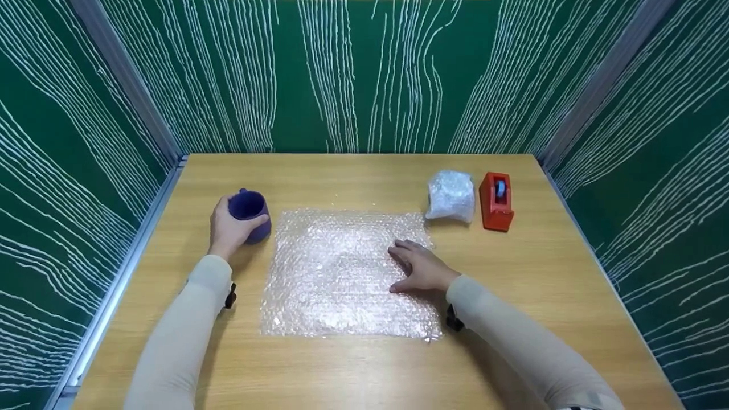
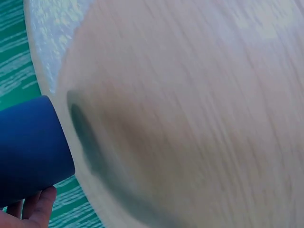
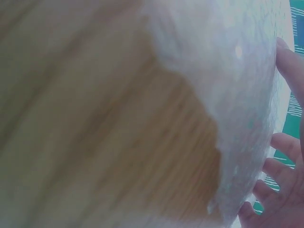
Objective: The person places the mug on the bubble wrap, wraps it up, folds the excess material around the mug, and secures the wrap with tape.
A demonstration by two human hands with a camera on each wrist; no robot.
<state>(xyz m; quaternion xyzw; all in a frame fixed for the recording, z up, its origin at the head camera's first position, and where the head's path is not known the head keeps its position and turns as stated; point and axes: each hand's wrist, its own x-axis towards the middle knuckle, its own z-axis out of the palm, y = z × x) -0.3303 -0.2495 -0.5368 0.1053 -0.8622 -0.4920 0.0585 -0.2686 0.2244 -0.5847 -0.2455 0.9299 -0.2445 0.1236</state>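
My left hand [image 1: 230, 228] grips a dark blue-purple mug [image 1: 259, 230] by its body, thumb on the near side. The mug's mouth faces up toward the head camera and its handle points to the back. In the left wrist view the mug [image 2: 33, 147] has a shadow on the table beside it. To its right a sheet of bubble wrap [image 1: 336, 273] lies spread flat. My right hand [image 1: 424, 269] is over the sheet's right part, fingers spread and holding nothing. In the right wrist view the fingertips are right at the bubble wrap [image 3: 242, 95].
At the back right sits a bundle wrapped in bubble wrap [image 1: 451, 196]. Beside it stands a red tape dispenser [image 1: 496, 219] with a blue roll. The wooden table [image 1: 353, 376] is bounded by green, white-streaked panels [image 1: 381, 74] at the back and sides.
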